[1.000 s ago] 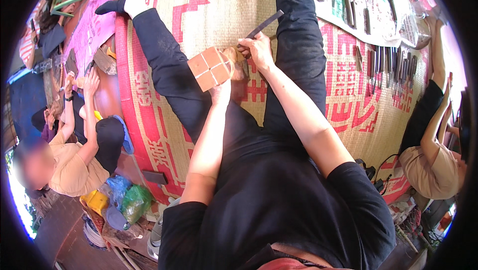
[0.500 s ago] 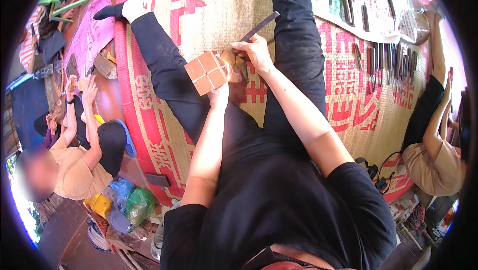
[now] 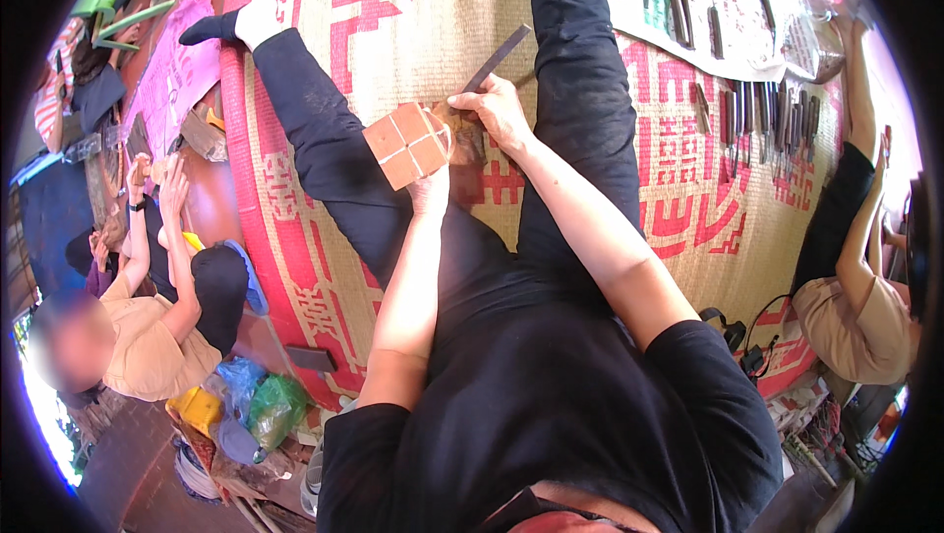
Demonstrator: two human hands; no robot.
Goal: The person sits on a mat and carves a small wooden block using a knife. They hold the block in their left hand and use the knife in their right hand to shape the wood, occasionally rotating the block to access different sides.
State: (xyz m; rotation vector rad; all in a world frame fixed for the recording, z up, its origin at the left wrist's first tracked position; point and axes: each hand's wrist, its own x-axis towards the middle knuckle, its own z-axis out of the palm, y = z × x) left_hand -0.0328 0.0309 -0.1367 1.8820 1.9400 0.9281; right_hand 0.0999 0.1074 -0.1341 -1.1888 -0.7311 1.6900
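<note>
My left hand (image 3: 431, 191) is closed under a square reddish-brown wooden block (image 3: 405, 146), whose face carries two pale lines crossing in the middle. A thin pale curl or loop shows at the block's right edge. Just right of it, my right hand (image 3: 500, 112) grips a dark, flat, bar-like tool (image 3: 498, 58) that slants up and away to the right. The tool's lower end is hidden by my fingers and lies close to the block; whether it touches cannot be made out. Below the hands there is a brownish patch, too blurred to name.
A red and straw-coloured woven mat (image 3: 688, 140) lies under my spread legs. Several dark-handled tools (image 3: 752, 120) lie at the right, more on a white sheet (image 3: 644, 17). People sit at left and right. Plastic bags (image 3: 275, 410) and a pink cloth (image 3: 177, 66) are at the left.
My right hand has shifted slightly left with the tool, whose far end has moved left too. The left hand and the block stay nearly where they were.
</note>
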